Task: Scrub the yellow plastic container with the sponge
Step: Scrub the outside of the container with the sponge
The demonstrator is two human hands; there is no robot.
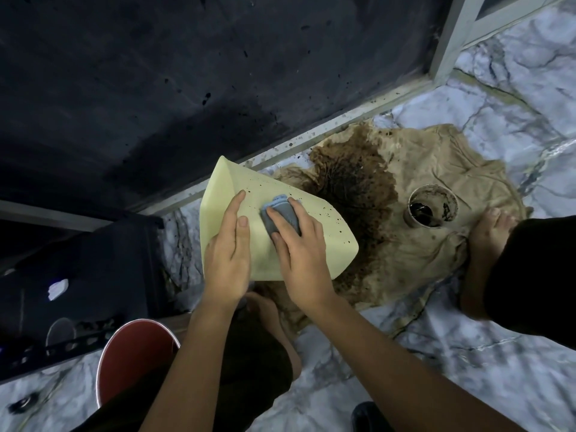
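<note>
Right hand [299, 244] presses sponge [282, 218] on yellow container [321, 241]; lettering unreadable.

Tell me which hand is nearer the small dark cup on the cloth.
Right. The right hand, pressing the sponge on the container, sits closer to the cup; the left hand holds the container's far side.

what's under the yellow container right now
A stained tan cloth spread on the marble floor lies beneath the yellow container; whatever is directly under it is covered.

Sponge [282, 217] mostly under right-hand fingers [279, 221], red bucket [134, 360] partly behind forearm, cup [431, 207] contents unclear
</note>
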